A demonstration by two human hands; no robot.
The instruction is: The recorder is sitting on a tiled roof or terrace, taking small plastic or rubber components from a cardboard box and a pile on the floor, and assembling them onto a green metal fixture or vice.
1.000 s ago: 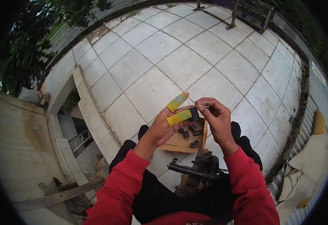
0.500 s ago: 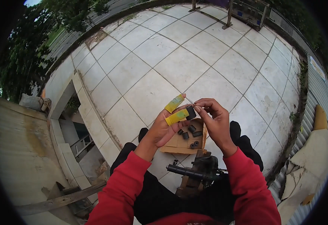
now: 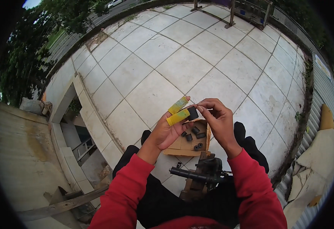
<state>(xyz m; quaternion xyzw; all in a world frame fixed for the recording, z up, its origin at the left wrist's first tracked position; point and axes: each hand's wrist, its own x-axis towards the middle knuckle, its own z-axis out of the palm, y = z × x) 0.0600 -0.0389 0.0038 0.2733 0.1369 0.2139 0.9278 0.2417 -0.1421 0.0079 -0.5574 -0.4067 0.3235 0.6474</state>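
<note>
My left hand (image 3: 171, 129), with yellow wraps on two fingers, grips a black cylindrical piece (image 3: 192, 113) between its fingers and thumb. Close against that piece, my right hand (image 3: 217, 116) pinches something thin at its upper edge; a fine wire-like strand seems to rise there, too small to name surely. Below both hands lies an open cardboard box (image 3: 178, 147) holding several small black cylinders (image 3: 195, 130). Two of them, at the box's near side, show holes through their ends.
Between my knees stands a dark clamp-like metal tool (image 3: 193, 174) on a wooden block. Pale floor tiles (image 3: 167, 57) spread ahead. A low tiled ledge (image 3: 94, 118) runs on the left, near a wooden beam (image 3: 64, 206). Corrugated metal sheeting (image 3: 321, 91) borders the right.
The black cylinder has shifted slightly left and tilted in my left hand. My right fingers stay pinched beside it, moved a little left.
</note>
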